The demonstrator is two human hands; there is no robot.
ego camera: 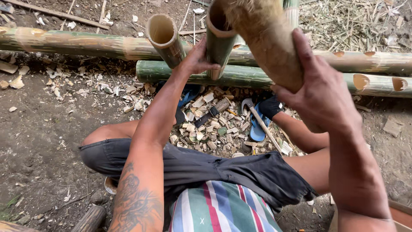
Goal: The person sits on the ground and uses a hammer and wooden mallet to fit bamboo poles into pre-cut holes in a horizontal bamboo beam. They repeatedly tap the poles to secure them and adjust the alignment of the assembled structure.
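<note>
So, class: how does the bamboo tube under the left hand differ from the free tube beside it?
The held tube is gripped by the left hand; the free tube stands untouched. The held tube's mouth looks dark and partly hidden by the brown piece in the right hand; the free tube's is pale and fully visible. Both are green, hollow and tilted.

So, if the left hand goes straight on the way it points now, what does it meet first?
The left hand already touches the upright green bamboo tube. Straight on, it would press against this tube first. Beyond it stands the tan husk-covered bamboo held by the right hand, though depth is unclear.
</note>
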